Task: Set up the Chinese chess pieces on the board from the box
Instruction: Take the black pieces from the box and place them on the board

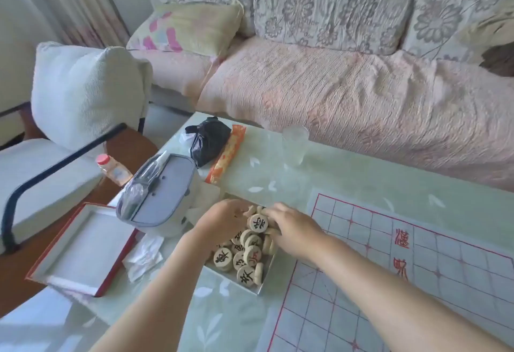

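A shallow white box (258,286) on the pale green table holds a heap of round wooden chess pieces (240,254) with black and red characters. Both hands reach into the far end of the box. My left hand (222,219) is curled over pieces at the box's far left, its fingertips hidden among them. My right hand (292,226) lies over the pieces at the far right, fingers bent down onto them. One piece with a black character (258,223) stands tilted between the two hands. The paper board (403,268) with red grid lines lies to the right, bare of pieces.
The box lid (80,248), red-edged, lies at the left over the table edge. A grey case (164,193), a black bag (208,140), an orange snack pack (228,154), a glass (295,143), a small bottle (112,170) and tissues (144,254) crowd the table's left. A sofa stands behind.
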